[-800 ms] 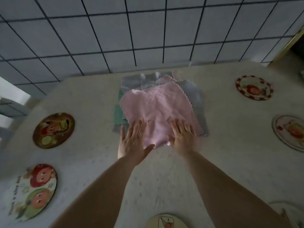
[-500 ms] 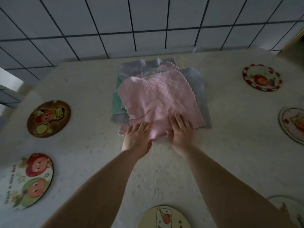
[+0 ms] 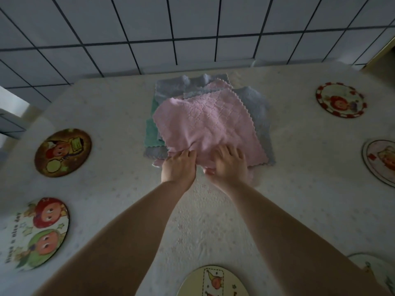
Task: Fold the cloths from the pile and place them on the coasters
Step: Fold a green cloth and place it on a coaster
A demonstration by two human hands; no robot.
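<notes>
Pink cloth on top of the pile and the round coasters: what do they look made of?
Pink cloth: soft, matte microfibre or fleece, judging by its quilted grid texture, zigzag edge and the wrinkles by the left hand. Brown coaster: apparently rigid board, perhaps cork or wood, with a printed cartoon and faint sheen; the exact material is unclear.

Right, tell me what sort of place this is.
Probably a home kitchen or dining corner. A grey tiled wall with dark grout backs a table under a pale patterned tablecloth, set with round cartoon-printed coasters around a pile of fluffy pink, grey and green cleaning cloths.
</notes>
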